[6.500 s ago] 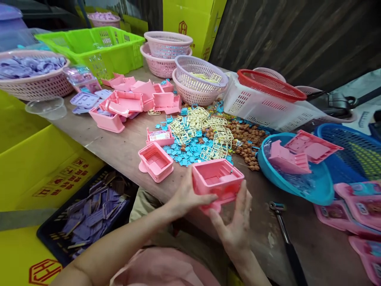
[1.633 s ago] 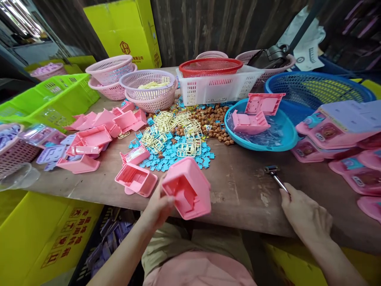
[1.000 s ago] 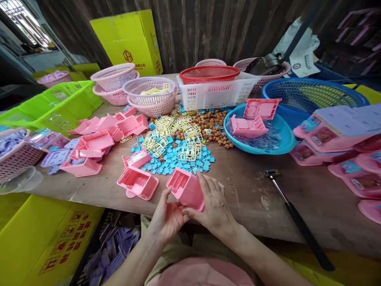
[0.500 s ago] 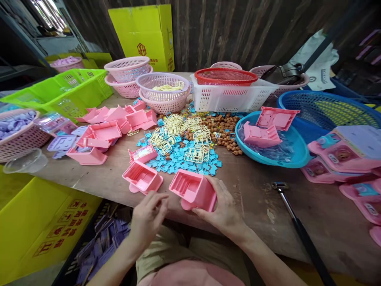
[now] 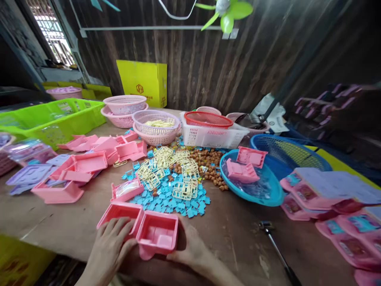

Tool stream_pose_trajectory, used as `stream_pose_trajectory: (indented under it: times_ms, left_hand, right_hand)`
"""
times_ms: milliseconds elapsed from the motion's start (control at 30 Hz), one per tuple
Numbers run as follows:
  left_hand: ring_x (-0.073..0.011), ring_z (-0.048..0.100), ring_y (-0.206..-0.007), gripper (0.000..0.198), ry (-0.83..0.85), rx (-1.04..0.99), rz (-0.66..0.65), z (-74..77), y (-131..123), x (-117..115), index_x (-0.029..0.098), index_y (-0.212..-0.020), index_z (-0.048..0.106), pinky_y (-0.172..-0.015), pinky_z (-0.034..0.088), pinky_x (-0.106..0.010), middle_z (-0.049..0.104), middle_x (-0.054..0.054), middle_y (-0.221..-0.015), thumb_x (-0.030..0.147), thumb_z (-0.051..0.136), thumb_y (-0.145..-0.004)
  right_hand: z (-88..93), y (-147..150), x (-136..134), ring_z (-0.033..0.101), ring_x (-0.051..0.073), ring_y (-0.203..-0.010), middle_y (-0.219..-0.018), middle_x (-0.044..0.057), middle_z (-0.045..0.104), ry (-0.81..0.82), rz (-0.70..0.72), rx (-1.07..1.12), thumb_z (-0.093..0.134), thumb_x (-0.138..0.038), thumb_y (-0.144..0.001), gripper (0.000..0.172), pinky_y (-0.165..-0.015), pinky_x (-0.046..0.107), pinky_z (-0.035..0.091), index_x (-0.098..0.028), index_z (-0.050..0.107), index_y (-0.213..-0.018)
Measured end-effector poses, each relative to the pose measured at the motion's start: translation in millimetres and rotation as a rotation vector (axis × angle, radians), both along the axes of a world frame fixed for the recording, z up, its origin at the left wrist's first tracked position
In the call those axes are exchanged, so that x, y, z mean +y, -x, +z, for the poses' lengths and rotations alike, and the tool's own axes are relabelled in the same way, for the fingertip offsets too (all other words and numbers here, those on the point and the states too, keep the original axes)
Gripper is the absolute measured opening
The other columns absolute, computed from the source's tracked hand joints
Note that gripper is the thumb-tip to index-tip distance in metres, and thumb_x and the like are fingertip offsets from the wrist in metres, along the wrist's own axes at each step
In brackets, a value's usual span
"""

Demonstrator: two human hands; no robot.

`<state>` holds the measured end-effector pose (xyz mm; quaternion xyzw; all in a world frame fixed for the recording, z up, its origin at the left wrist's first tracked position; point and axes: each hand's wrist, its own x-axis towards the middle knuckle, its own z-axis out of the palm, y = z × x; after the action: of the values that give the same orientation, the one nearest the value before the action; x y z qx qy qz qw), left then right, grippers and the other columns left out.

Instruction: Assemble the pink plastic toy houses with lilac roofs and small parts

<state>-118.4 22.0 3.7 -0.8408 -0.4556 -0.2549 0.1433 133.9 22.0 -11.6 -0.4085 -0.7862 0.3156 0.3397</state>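
Two open pink plastic boxes stand side by side at the front of the table, touching. My left hand [image 5: 110,244] grips the left pink box [image 5: 135,210], its fingers bent over the front wall and the thumb near the other box. Around the right side of the right pink box [image 5: 159,232] my right hand [image 5: 190,246] is wrapped, some of its fingers hidden behind the wall. Just beyond lies a smaller pink piece [image 5: 127,190] with a clear packet in it. Behind the boxes spread small blue plastic pieces [image 5: 166,200] and cream part frames [image 5: 186,188].
More pink boxes [image 5: 89,161] and lilac panels [image 5: 29,174] lie at left. Brown pieces [image 5: 208,163] are heaped mid-table. A blue basin [image 5: 270,194], a black-handled tool [image 5: 276,248] and stacked pink toys [image 5: 306,194] stand at right. Baskets [image 5: 154,139] line the back.
My left hand has moved from in front of the boxes onto the left one. The right box has been brought left against it and turned. The view has tilted up.
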Motion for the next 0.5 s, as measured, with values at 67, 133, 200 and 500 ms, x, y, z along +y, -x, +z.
stream_pose_trajectory:
  times_ms: [67,133,200,500]
  left_hand:
    - [-0.0229,0.058,-0.083,0.033,-0.074,-0.012,-0.012,-5.3,3.5,6.5,0.021,-0.093,0.063,-0.074,0.039,-0.034,0.069,-0.006,-0.090,0.047,0.044,-0.088]
    - [-0.0230,0.058,-0.081,0.032,-0.123,-0.028,-0.012,-7.5,6.8,10.6,0.022,-0.091,0.063,-0.073,0.039,-0.034,0.069,-0.005,-0.087,0.049,0.047,-0.085]
    - [-0.0244,0.058,-0.085,0.034,-0.159,-0.025,0.020,-4.1,8.6,10.5,0.022,-0.099,0.062,-0.075,0.039,-0.035,0.068,-0.007,-0.094,0.049,0.050,-0.082]
    - [-0.0277,0.048,-0.115,0.049,-0.027,-0.205,0.101,40.0,-24.5,52.0,0.020,-0.130,0.041,-0.100,0.031,-0.043,0.057,-0.012,-0.116,0.031,0.052,-0.083]
  right_hand:
    - [-1.0,0.6,5.8,0.065,0.030,-0.098,-0.112,-0.001,0.065,0.095,0.007,0.085,0.072,-0.042,-0.052,0.086,-0.077,0.043,0.055,-0.043,0.033,-0.128]
    - [4.7,-7.5,8.8,0.061,0.031,-0.106,-0.122,0.000,0.061,0.138,0.008,0.111,0.074,-0.035,-0.049,0.092,-0.084,0.045,0.052,-0.044,0.032,-0.131]
    - [19.0,-27.8,13.7,0.059,0.033,-0.109,-0.127,0.001,0.058,0.056,-0.027,0.077,0.074,-0.035,-0.050,0.092,-0.083,0.046,0.053,-0.045,0.032,-0.132]
    - [90.0,-165.1,121.1,0.060,0.037,-0.082,-0.074,0.015,0.062,-0.371,-0.981,-0.657,0.040,-0.049,-0.075,0.029,-0.073,0.055,0.046,-0.024,0.049,-0.062]
